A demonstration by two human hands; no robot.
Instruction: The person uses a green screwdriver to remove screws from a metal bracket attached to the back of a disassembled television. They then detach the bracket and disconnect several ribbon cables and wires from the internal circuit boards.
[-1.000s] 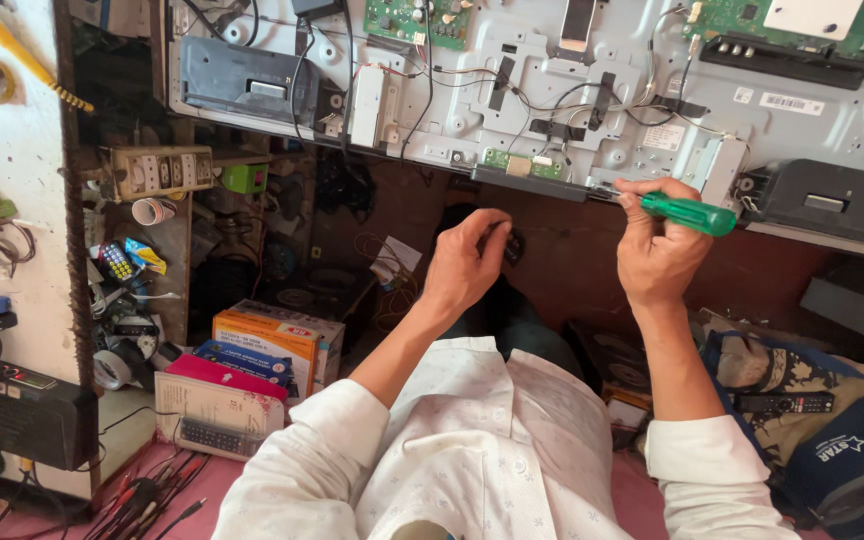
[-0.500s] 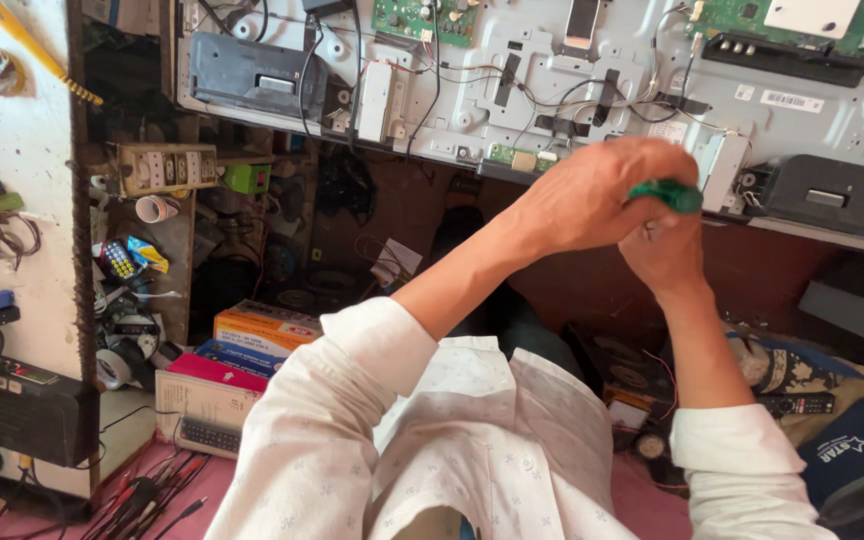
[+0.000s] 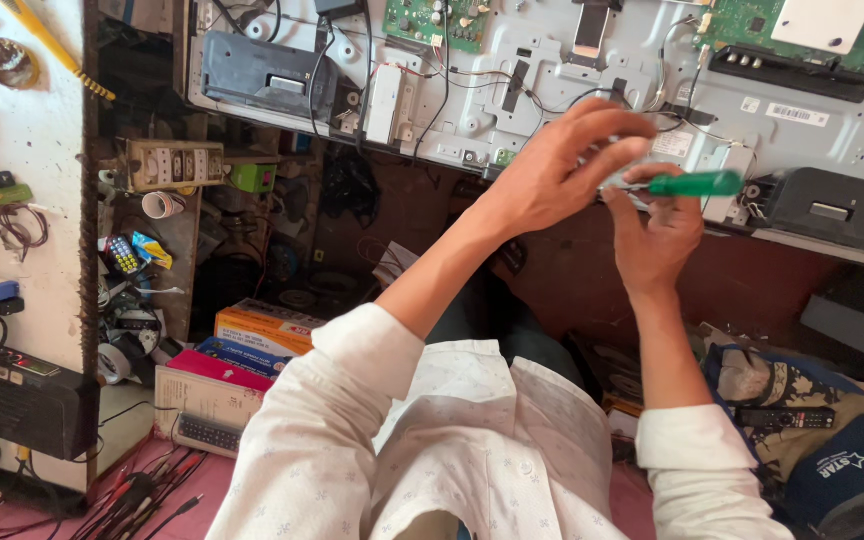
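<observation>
gripped in the right hand [image 3: 657,235], fingers curled around its handle, a green screwdriver [image 3: 694,184] points left toward the opened back of a flat screen [image 3: 552,60]. the left hand [image 3: 562,165] reaches across, fingers half spread and closing near the shaft; whether it pinches the metal i cannot tell. it looks light, stiff, its smooth plastic handle the sensible place to hold. below left, stacked cardboard boxes [image 3: 262,335] sit shut, contents hidden; a cluttered shelf [image 3: 167,230] holds a paper cup [image 3: 159,204].
</observation>
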